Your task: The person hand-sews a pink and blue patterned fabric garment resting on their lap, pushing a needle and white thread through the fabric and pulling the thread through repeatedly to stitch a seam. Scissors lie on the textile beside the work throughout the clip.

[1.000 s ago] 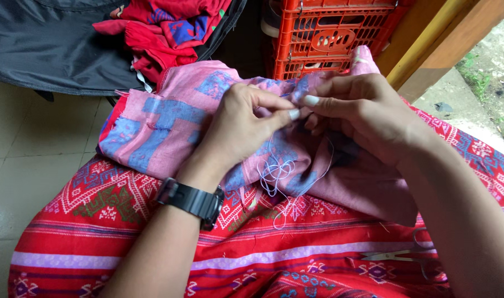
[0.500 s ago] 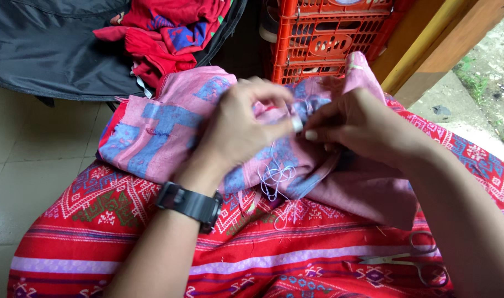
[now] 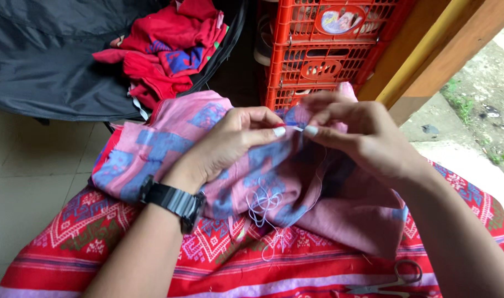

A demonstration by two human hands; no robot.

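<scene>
Far left: a dark bag (image 3: 53, 55) lies on the tiled floor (image 3: 20, 165), with a heap of red clothes (image 3: 164, 49) piled on its edge.

Next, a black wristwatch (image 3: 172, 200) is worn on the left wrist. The left hand (image 3: 224, 144) is laid over a pink cloth with blue patches (image 3: 153, 143), thumb and forefinger pressed together on a fold near its upper edge. The palm rests on the cloth, probably so that the fabric is kept flat and taut at the working spot. The cloth is spread across the lap, over a red patterned skirt (image 3: 97, 243), which serves as the work surface.

Centre: loose white thread (image 3: 263, 201) hangs in loops below the hands, against the pink cloth. It seems to run up toward the fingertips; a needle cannot be made out.

Right of centre: the right hand (image 3: 362, 138) meets the left, its grip closed thumb to forefinger at the same fold, the two thumbnails nearly touching. Whether thread, needle or only cloth is pinched there cannot be told. The hands are held close together, likely because the work is fine.

Behind the hands, orange plastic crates (image 3: 318, 49) are stacked. To their right stands a wooden post (image 3: 428, 44), with outdoor ground beyond.

Bottom right: small scissors (image 3: 392, 281) lie on the skirt, within reach of the right hand.
</scene>
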